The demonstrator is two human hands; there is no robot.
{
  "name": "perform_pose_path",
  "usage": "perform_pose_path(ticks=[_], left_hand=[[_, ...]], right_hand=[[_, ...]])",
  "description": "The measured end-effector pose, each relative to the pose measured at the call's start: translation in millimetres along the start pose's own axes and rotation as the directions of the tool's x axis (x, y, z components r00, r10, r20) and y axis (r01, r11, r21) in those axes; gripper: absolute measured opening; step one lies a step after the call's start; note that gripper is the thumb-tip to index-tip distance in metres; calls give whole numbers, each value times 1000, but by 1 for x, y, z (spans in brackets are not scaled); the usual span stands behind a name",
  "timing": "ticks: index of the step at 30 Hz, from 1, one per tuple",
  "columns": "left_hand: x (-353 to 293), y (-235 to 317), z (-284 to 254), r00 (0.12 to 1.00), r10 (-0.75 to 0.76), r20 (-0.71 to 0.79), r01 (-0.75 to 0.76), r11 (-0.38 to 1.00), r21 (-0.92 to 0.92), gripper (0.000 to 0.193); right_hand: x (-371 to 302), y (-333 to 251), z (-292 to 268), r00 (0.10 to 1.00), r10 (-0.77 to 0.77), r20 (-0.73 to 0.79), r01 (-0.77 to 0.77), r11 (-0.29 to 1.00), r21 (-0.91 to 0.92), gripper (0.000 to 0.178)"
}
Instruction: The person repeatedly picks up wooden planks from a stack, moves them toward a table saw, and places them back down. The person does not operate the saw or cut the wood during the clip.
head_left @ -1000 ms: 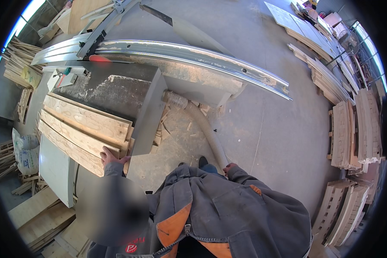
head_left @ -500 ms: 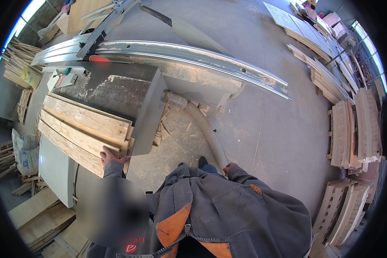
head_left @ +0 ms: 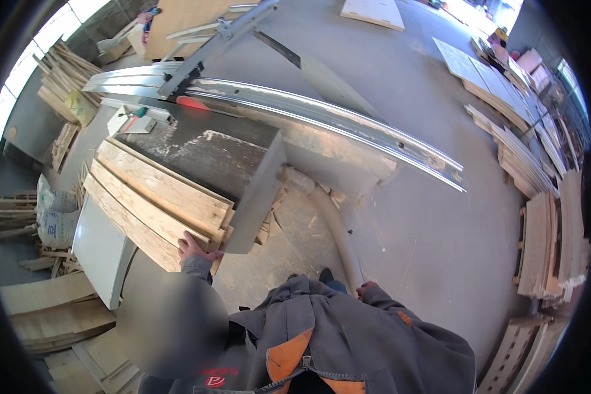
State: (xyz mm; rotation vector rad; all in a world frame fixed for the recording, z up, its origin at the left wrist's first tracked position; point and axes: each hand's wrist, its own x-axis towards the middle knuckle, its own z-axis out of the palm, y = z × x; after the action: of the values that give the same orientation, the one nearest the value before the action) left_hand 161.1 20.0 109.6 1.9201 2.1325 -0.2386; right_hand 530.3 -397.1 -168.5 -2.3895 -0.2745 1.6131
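My left hand (head_left: 196, 251) rests on the near right end of several long wooden boards (head_left: 152, 192). Its fingers are spread over the top, and the thumb reaches out toward the board ends. The boards lie side by side and partly stacked, along the near side of a dark, dusty machine table (head_left: 203, 146). Low beside my body is my right hand (head_left: 366, 289), its fingers curled. Whether anything is in it is hidden. Just beyond it a ribbed hose (head_left: 335, 220) runs down from the machine toward my feet.
A long metal rail (head_left: 322, 121) crosses behind the machine table, near a red guard (head_left: 192, 103). A pale panel (head_left: 103, 243) stands left of the boards. Scrap wood and sacks (head_left: 58, 213) lie farther left. Stacked lumber (head_left: 538, 243) lines the right side.
The view has shifted, so the machine, boards and both hands appear farther right and lower. My left hand stays on the board ends, and my right hand remains beside my body.
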Motion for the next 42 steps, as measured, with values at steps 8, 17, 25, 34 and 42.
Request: perform_pose_path(ticks=[8, 17, 25, 34, 42], left_hand=[[-3, -6, -9, 1000, -9, -26, 9, 1000, -7, 123], [-5, -9, -12, 1000, -12, -20, 12, 1000, -13, 124], [-7, -4, -16, 1000, -24, -19, 24, 1000, 0, 125], [-3, -7, -12, 1000, -18, -20, 18, 1000, 10, 127], [-2, -6, -14, 999, -34, 3, 34, 999, 17, 129]], right_hand=[[-51, -47, -19, 1000, -28, 9, 29, 999, -36, 31], [-86, -78, -30, 1000, -29, -5, 29, 997, -69, 30], [-78, -73, -28, 999, -50, -9, 49, 994, -102, 30], [-61, -66, -24, 995, -101, -19, 97, 986, -137, 26], [-53, -67, -24, 997, -79, 11, 80, 984, -162, 31]])
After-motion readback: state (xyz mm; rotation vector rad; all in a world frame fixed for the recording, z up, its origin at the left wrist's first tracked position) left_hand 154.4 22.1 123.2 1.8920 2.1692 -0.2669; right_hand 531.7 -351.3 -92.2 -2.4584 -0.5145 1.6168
